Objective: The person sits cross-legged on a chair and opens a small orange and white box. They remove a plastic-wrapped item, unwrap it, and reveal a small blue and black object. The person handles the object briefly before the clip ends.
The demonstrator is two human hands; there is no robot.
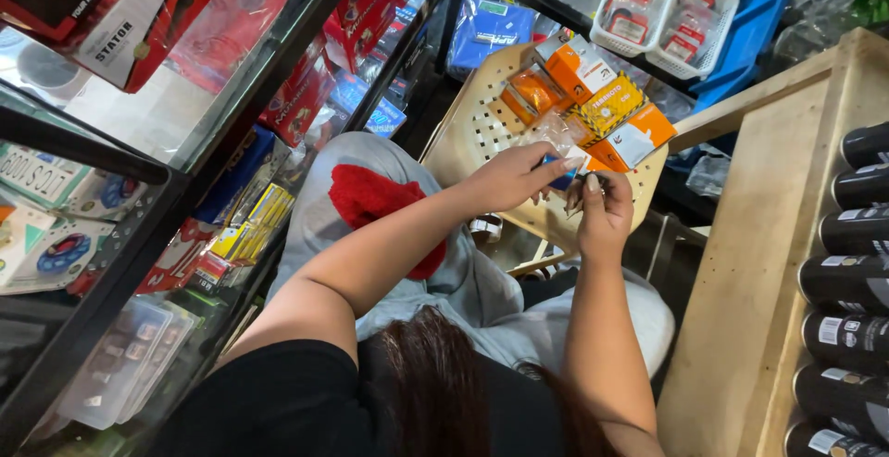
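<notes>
Together, both hands' grips pinch the small blue packet (561, 173).

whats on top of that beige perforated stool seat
On the stool seat lie several orange and yellow boxes and small clear packets. The left hand and right hand, holding a small blue item, cover the near part.

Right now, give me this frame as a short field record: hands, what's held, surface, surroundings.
left hand: grips a small blue item at its fingertips
right hand: closed beside the left, pinching something small; what it is cannot be told
work surface: beige perforated plastic chair in front of the knees
on chair: orange boxes and clear packets
left side: glass display shelf with red packaged goods
right side: wooden rack holding black spray cans
behind: white baskets
</notes>
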